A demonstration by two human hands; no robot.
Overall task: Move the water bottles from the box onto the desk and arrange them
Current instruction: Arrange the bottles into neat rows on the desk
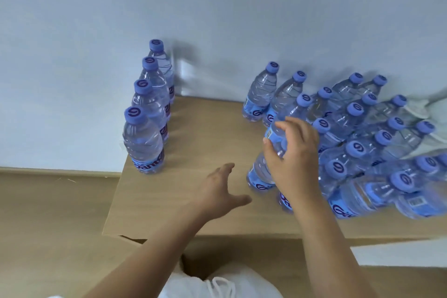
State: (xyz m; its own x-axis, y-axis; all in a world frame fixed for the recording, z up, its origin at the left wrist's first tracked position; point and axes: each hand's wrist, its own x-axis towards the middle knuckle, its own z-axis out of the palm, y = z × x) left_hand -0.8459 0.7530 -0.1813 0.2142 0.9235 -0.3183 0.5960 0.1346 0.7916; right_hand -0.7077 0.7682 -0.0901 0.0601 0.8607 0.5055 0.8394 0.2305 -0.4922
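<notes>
The light wooden table (pixel 193 152) spreads under both my hands. To the right of my right hand stands the big huddle of clear plastic water bottles with blue caps and blue labels (pixel 358 138), packed close and touching. Far off to the left of my left hand, a neat row of four like bottles (pixel 150 113) runs away from me toward the pale wall (pixel 217 7).

My right hand (pixel 292 152) grips one clear blue-capped bottle (pixel 284 126) round its middle at the huddle's left edge; its long axis is roughly upright, cap tilted away from me. My left hand (pixel 217 189) hovers open, fingers spread, just left of it and empty.

I judge this bottle must travel left across the bare stretch between. Its neighbours crowd it on the right and could topple.
</notes>
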